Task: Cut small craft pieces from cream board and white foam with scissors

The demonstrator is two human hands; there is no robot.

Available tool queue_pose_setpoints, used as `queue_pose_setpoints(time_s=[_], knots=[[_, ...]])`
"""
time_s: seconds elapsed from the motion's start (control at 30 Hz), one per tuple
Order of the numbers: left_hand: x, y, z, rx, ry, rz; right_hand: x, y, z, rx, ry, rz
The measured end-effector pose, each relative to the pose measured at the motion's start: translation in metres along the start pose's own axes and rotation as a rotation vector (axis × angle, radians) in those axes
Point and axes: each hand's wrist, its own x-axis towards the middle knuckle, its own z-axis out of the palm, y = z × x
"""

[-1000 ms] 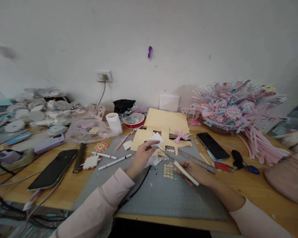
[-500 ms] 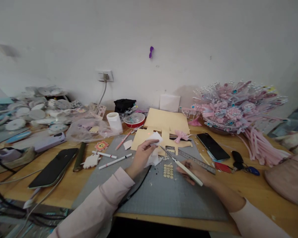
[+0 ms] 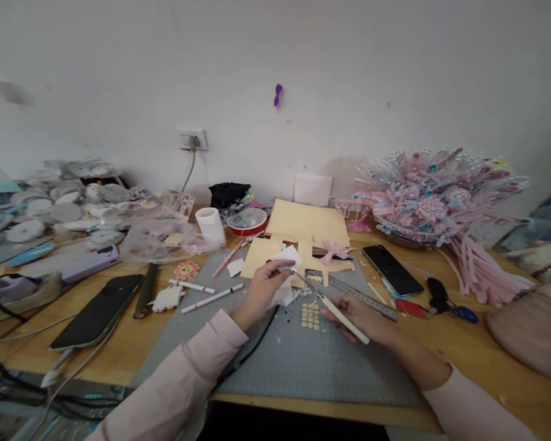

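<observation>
In the middle of the frame my left hand (image 3: 262,293) pinches a white paper piece (image 3: 288,256) between thumb and fingers, just above the grey mat (image 3: 303,361). My right hand (image 3: 365,318), a bit lower right, is wrapped around a knife (image 3: 337,310). Its tip points up left at the paper. A metal ruler (image 3: 365,298) lies just behind that hand

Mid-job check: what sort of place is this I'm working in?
Probably a home craft workbench. The left hand pinches a white paper scrap and the right hand holds a craft knife over a grey cutting mat; cut tan card and a pink beaded ornament lie farther back.
</observation>
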Motion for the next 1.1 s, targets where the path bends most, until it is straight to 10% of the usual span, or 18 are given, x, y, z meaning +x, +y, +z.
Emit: queue_pose_setpoints(time_s=[1.1], knots=[[0.001,-0.002,-0.001,0.01,0.023,0.008,-0.001,-0.004,0.001,-0.034,0.03,0.03]])
